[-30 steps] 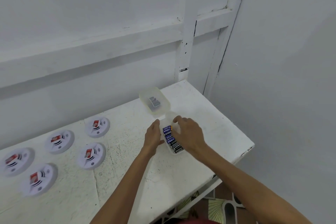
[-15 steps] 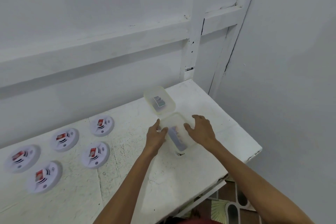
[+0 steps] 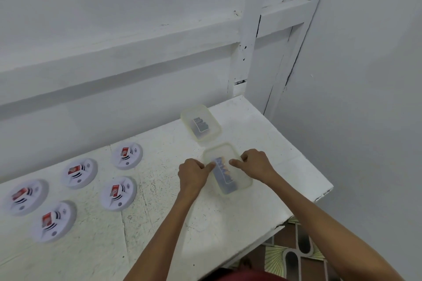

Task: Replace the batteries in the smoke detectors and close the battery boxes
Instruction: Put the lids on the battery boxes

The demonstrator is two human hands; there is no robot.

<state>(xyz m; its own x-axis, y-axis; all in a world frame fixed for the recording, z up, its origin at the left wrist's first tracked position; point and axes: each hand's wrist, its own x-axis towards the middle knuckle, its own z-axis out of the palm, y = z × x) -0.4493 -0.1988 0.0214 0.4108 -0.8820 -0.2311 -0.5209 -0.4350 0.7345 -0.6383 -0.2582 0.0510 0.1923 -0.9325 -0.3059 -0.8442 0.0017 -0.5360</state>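
Note:
Several white round smoke detectors lie on the left of the white table [image 3: 205,223], each with a red battery showing, among them one detector [image 3: 118,193] nearest my hands and another [image 3: 127,155] behind it. A translucent battery box [image 3: 225,151] sits in front of me with its lid on, and batteries show dimly through the lid. My left hand [image 3: 193,174] grips the box's left edge with the thumb pressed on the lid. My right hand [image 3: 255,164] holds the right edge, thumb on the lid too. A second lidded battery box [image 3: 189,113] stands just behind.
The table fills a corner, with white walls behind and to the right. Its right edge [image 3: 319,191] lies close to the near box. Patterned floor tiles [image 3: 296,258] show below the front edge.
The near box was open with its batteries in plain sight; now a lid covers it. My right hand moved off the batteries to the right edge, and both thumbs now press on the lid.

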